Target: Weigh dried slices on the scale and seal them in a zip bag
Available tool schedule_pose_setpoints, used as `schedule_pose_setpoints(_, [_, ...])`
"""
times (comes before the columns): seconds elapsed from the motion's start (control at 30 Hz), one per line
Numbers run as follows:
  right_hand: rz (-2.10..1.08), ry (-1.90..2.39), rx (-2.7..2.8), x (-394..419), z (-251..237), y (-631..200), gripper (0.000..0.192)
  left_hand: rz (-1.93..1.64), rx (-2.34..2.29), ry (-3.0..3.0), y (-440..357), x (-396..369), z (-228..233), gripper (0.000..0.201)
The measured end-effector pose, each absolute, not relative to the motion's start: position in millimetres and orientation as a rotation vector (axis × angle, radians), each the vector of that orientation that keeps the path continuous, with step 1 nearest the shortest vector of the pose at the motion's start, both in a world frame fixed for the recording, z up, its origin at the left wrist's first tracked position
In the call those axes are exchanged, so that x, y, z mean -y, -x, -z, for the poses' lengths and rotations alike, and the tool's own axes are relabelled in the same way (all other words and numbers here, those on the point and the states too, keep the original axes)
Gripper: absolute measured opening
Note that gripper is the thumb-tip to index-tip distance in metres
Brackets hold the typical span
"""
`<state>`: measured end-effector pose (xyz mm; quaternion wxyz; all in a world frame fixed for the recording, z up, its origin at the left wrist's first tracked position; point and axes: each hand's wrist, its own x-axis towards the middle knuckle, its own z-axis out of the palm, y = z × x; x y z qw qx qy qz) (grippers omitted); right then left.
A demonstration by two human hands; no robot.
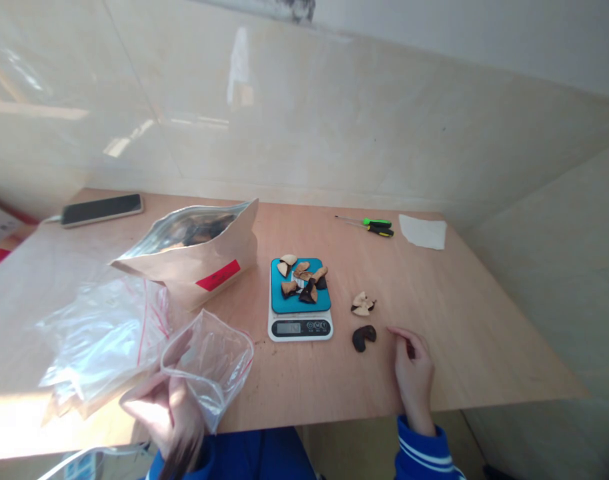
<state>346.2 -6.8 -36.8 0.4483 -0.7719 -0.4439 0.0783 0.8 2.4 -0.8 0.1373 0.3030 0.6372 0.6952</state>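
Holding a small clear zip bag (211, 363) open near the lower left of the frame, the left hand (167, 417) pinches the bag's rim, though blur hides the exact finger placement. The right hand (414, 373), lower right of centre, rests on the counter (484, 320) with fingers loosely curled, apparently around a small dark piece; a dark chunk (364, 337) and a pale piece (363, 304) lie just beside it. At centre, a digital scale (299, 300) carries a loose heap of pieces (302, 277). Risks, as judged: the limp bag mouth may collapse and spill; a nudge could shed pieces from the crowded platform; the stack of empty bags (99, 333) could slide off the near edge.
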Motion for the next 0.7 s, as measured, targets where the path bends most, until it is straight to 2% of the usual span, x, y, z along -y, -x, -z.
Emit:
schedule_pose_setpoints(0.07, [-0.214,1.887,1.030,6.8,36.7,-343.4,0.033,-2.014,-1.849,-0.898,-0.5,-2.7,1.1,0.035])
schedule_pose_setpoints(0.17, [-0.159,1.816,0.970,6.1,36.6,-339.3,0.067,-2.002,-1.838,-0.912,-0.3,-3.0,1.4,0.036])
schedule_pose_setpoints(0.2, [-0.129,1.804,0.987,5.7,36.8,-338.7,0.073,-1.999,-1.846,-0.902,-0.3,-3.0,1.3,0.036])
schedule_pose_setpoints(0.23, [-0.108,1.807,1.027,5.3,37.2,-338.7,0.071,-1.989,-1.863,-0.885,-0.4,-3.0,1.0,0.035])
schedule_pose_setpoints(0.33, [-0.082,1.885,1.193,3.8,38.2,-340.3,0.036,-1.956,-1.917,-0.835,-1.2,-2.6,-0.8,0.032])
schedule_pose_setpoints(0.37, [-0.074,1.910,1.239,3.3,38.4,-340.7,0.029,-1.955,-1.924,-0.835,-1.6,-2.4,-1.6,0.032])
schedule_pose_setpoints(0.53, [-0.044,1.931,1.217,2.8,40.7,-341.2,0.039,-1.976,-1.895,-0.861,-2.8,-2.1,-4.0,0.032])
schedule_pose_setpoints(0.7, [-0.017,1.949,1.274,3.3,43.2,-345.3,0.031,-1.991,-1.867,-0.888,-0.6,-1.4,-1.9,0.035])
